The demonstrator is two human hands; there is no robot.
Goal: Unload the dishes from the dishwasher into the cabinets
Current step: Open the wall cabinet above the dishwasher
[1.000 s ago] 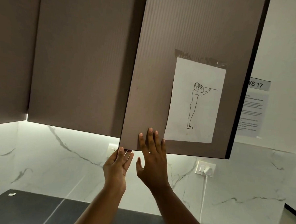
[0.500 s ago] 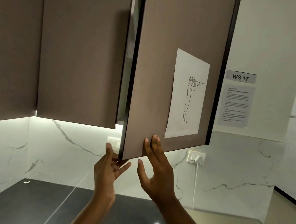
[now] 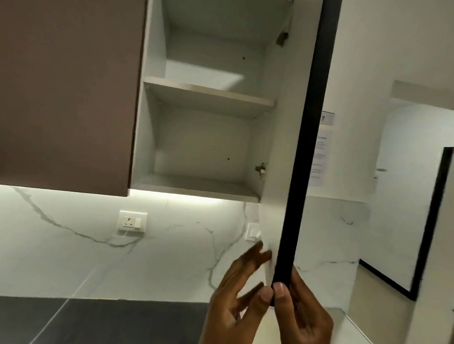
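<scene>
The wall cabinet [image 3: 204, 133] stands open, its white inside bare on both shelves. Its door [image 3: 306, 139] is swung out edge-on toward me, showing the black edge and the white inner face. My left hand [image 3: 237, 304] lies with spread fingers against the inner face at the door's bottom corner. My right hand [image 3: 302, 323] holds the same corner from the outer side, thumb on the black edge. No dishes and no dishwasher are in view.
A closed brown cabinet door [image 3: 62, 84] hangs to the left. Below runs a marble backsplash with a socket [image 3: 132, 221] and a dark countertop [image 3: 94, 322]. A doorway [image 3: 414, 197] opens at the right, and papers are posted on the wall behind the door.
The cabinet door has swung from slightly ajar to fully open, revealing the bare shelves. Both hands followed its bottom corner to the right.
</scene>
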